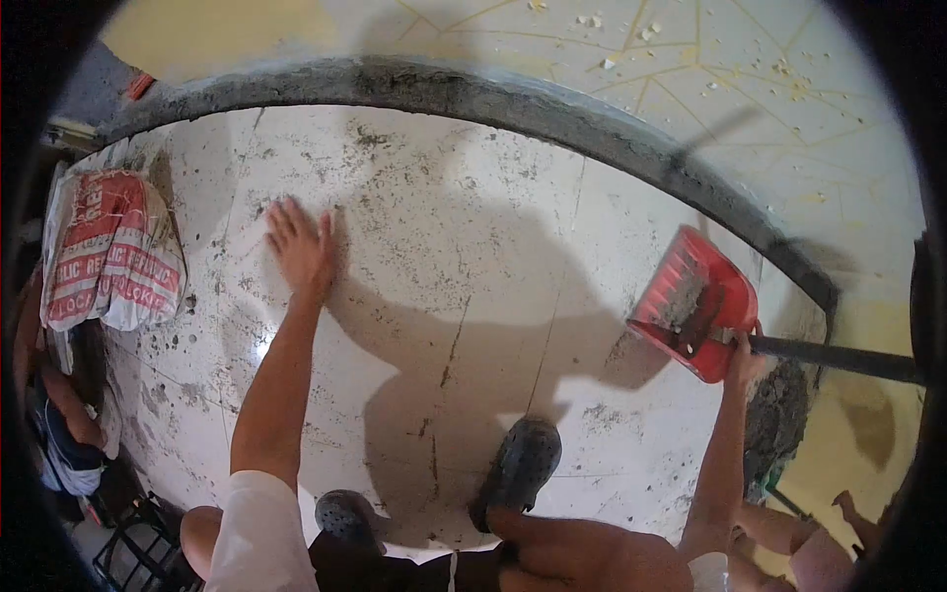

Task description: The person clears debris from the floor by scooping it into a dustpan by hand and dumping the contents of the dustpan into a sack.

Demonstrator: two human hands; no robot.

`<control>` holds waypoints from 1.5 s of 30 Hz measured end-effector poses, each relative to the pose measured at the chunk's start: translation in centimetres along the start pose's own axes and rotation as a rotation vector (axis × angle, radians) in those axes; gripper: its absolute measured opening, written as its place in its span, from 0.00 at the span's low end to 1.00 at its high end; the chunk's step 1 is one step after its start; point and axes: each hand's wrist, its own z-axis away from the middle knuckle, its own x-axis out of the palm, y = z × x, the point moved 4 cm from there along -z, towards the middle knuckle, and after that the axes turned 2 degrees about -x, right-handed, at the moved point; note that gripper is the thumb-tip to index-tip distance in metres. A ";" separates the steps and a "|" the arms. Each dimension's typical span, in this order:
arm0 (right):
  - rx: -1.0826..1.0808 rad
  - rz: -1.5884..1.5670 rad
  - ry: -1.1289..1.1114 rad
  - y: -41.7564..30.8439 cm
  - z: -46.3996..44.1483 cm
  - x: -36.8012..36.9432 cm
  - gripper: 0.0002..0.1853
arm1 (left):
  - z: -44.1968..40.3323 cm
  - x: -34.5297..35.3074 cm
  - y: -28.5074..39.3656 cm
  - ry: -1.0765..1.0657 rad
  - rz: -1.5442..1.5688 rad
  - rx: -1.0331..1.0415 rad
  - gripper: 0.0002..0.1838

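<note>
My left hand (301, 249) lies with its fingers spread, palm down, at the dirty white tiled floor (513, 247). Around it the tiles carry grey specks and crumbs. On the right, my right hand (747, 363) is closed at the back of a red dustpan (725, 296), where its long black handle (838, 357) begins. Grey debris (681, 301) sits inside the pan, whose open edge faces left toward the tiles. Part of my right hand's grip is hidden behind the pan and handle.
A rough grey mortar strip (414, 87) curves between floor and wall (691, 79). Printed sacks (113, 252) lie at left; a black crate (143, 543) stands below. Dark rubble (779, 414) lies at right. Other people's limbs show at lower left and lower right.
</note>
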 end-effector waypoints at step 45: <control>-0.274 -0.176 -0.230 -15.2 9.6 29.9 0.30 | 4.0 1.9 23.6 -0.199 0.757 0.476 0.40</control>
